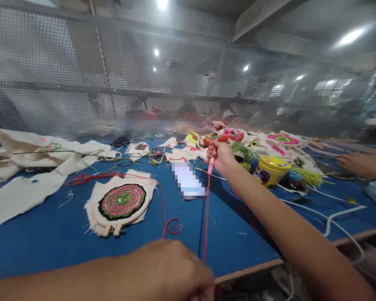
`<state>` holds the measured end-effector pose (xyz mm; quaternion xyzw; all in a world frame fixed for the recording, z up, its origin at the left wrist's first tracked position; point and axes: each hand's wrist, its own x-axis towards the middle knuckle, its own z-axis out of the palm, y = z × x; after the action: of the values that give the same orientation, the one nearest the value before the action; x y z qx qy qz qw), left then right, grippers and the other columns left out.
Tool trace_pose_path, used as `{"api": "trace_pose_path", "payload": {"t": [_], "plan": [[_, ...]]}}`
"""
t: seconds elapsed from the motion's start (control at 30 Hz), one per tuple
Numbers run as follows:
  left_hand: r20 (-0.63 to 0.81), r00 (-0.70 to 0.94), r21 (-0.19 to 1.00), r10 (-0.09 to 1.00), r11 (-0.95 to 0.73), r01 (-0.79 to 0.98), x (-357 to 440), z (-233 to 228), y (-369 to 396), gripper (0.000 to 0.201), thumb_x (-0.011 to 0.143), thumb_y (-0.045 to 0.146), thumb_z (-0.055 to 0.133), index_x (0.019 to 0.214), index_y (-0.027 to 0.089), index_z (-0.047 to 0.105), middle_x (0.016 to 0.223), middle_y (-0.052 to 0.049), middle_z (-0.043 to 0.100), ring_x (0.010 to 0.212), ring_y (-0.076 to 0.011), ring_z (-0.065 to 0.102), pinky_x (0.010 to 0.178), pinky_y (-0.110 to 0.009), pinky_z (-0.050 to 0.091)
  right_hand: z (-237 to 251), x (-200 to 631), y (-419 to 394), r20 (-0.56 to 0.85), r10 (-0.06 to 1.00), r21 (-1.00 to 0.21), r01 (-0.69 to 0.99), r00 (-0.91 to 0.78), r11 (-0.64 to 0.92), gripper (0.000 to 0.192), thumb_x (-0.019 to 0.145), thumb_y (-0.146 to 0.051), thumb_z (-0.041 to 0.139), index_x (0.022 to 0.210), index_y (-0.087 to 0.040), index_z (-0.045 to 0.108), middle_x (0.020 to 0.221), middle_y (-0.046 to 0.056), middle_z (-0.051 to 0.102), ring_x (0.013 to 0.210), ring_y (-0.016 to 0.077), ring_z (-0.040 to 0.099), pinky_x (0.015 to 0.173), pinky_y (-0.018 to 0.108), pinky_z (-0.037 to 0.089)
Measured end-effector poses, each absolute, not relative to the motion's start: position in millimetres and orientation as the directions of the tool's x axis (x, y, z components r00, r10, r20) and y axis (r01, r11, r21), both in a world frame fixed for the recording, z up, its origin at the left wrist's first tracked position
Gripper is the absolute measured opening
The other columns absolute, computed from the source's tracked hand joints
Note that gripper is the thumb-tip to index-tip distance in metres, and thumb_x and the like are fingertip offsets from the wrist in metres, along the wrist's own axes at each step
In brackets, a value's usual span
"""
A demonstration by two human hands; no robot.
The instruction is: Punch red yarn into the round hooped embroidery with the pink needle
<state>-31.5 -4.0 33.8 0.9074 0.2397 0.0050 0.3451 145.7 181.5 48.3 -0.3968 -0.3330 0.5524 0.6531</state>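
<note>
The right hand is closed around a pink tool, raised over the worktop towards its far edge; red yarn runs from the tool down to the left hand at the near edge. That left hand is curled, its fingertips hidden, so I cannot tell whether it grips the yarn. A hooped cloth with pink, green and black rings lies leftward, well in from the far edge. A yellow tub stands right of the tool
</note>
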Motion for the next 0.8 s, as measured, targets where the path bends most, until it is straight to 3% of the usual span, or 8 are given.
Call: {"api": "trace_pose_path", "payload": {"t": [0.03, 0.1, 0.17, 0.27, 0.33, 0.47, 0.6, 0.8], "plan": [[-0.126, 0.822, 0.564, 0.556, -0.641, 0.521, -39.8, 43.7, -2.0, 0.014, 0.086, 0.024, 0.05, 0.079, 0.021, 0.062, 0.076, -0.002, 0.065, 0.066, -0.0131, 0.059, 0.054, -0.019, 0.04, 47.7, 145.6, 181.6, -0.005, 0.985, -0.886, -0.458, 0.174, 0.076, 0.033, 0.091, -0.01, 0.025, 0.06, -0.018, 0.036, 0.04, -0.008, 0.031, 0.029, 0.003, 0.02, 0.03, 0.012, 0.02], [-0.108, 0.764, 0.531, 0.636, -0.613, 0.585, -57.7, 61.3, 4.4, 0.018, 0.087, 0.023, 0.046, 0.081, 0.022, 0.063, 0.078, -0.002, 0.066, 0.069, -0.0143, 0.059, 0.06, -0.021, 0.043, 48.6, 143.3, 179.3, 0.003, 0.987, -0.885, -0.46, 0.164, 0.079, 0.034, 0.091, -0.01, 0.026, 0.06, -0.017, 0.037, 0.04, -0.008, 0.031, 0.029, 0.0031, 0.02, 0.03, 0.012, 0.021], [-0.161, 0.785, 0.559, 0.598, -0.601, 0.572, -76.1, 74.5, 12.9, 0.02, 0.083, 0.019, 0.052, 0.099, 0.024, 0.062, 0.09, -0.001, 0.067, 0.08, -0.0151, 0.061, 0.07, -0.021, 0.045, 51.5, 138.5, 174.3, 0.023, 0.992, -0.883, -0.462, 0.125, 0.078, 0.034, 0.092, -0.011, 0.026, 0.061, -0.017, 0.038, 0.041, -0.008, 0.031, 0.03, 0.0031, 0.02, 0.032, 0.012, 0.022], [-0.254, 0.802, 0.564, 0.541, -0.591, 0.577, -98.9, 83.4, 26.3, 0.045, 0.078, 0.023, 0.062, 0.121, 0.03, 0.054, 0.116, -0.003, 0.062, 0.098, -0.0206, 0.059, 0.077, -0.024, 0.046, 55.6, 126.3, 162.2, 0.059, 0.998, -0.883, -0.465, 0.025, 0.063, 0.035, 0.093, -0.014, 0.029, 0.06, -0.017, 0.041, 0.042, -0.008, 0.032, 0.032, 0.0029, 0.021, 0.034, 0.013, 0.023], [-0.144, 0.718, 0.57, 0.681, -0.536, 0.622, -106.5, 79.7, 34.3, 0.045, 0.083, 0.03, 0.056, 0.127, 0.03, 0.048, 0.121, -0.004, 0.058, 0.101, -0.0221, 0.058, 0.08, -0.027, 0.046, 55.4, 113.9, 150.0, 0.099, 0.994, -0.885, -0.462, -0.054, 0.063, 0.034, 0.093, -0.016, 0.033, 0.061, -0.016, 0.044, 0.043, -0.007, 0.035, 0.033, 0.0028, 0.024, 0.036, 0.014, 0.025], [0.209, 0.444, 0.793, 0.871, -0.416, 0.445, -102.9, 53.2, 47.0, 0.07, 0.082, 0.04, 0.057, 0.14, 0.026, 0.02, 0.134, -0.013, 0.044, 0.103, -0.0232, 0.057, 0.079, -0.034, 0.049, 46.7, 79.5, 113.2, 0.307, 0.939, -0.894, -0.384, -0.154, 0.229, 0.029, 0.091, -0.022, 0.041, 0.065, -0.016, 0.052, 0.047, -0.006, 0.044, 0.037, 0.0038, 0.034, 0.04, 0.015, 0.029], [0.285, 0.46, 0.88, 0.841, -0.42, 0.223, -99.0, 33.0, 55.8, 0.059, 0.082, 0.039, 0.057, 0.133, 0.021, 0.035, 0.117, -0.01, 0.056, 0.091, -0.019, 0.059, 0.08, -0.033, 0.049, 32.3, 41.3, 75.6, 0.446, 0.887, -0.881, -0.236, -0.124, 0.41, 0.028, 0.092, -0.03, 0.039, 0.071, -0.018, 0.053, 0.053, -0.004, 0.049, 0.047, 0.0074, 0.045, 0.047, 0.019, 0.037], [0.173, 0.437, 0.81, 0.883, -0.379, 0.446, -127.9, 35.1, 65.8, 0.039, 0.079, 0.043, 0.053, 0.1, 0.011, 0.062, 0.066, -0.001, 0.06, 0.055, -0.0123, 0.051, 0.05, -0.022, 0.041, 6.0, 2.2, 60.0, 0.529, 0.847, -0.849, -0.041, -0.048, 0.528, 0.026, 0.092, -0.032, 0.036, 0.076, -0.019, 0.053, 0.079, 0.002, 0.056, 0.076, 0.0138, 0.054, 0.071, 0.026, 0.043]]}}
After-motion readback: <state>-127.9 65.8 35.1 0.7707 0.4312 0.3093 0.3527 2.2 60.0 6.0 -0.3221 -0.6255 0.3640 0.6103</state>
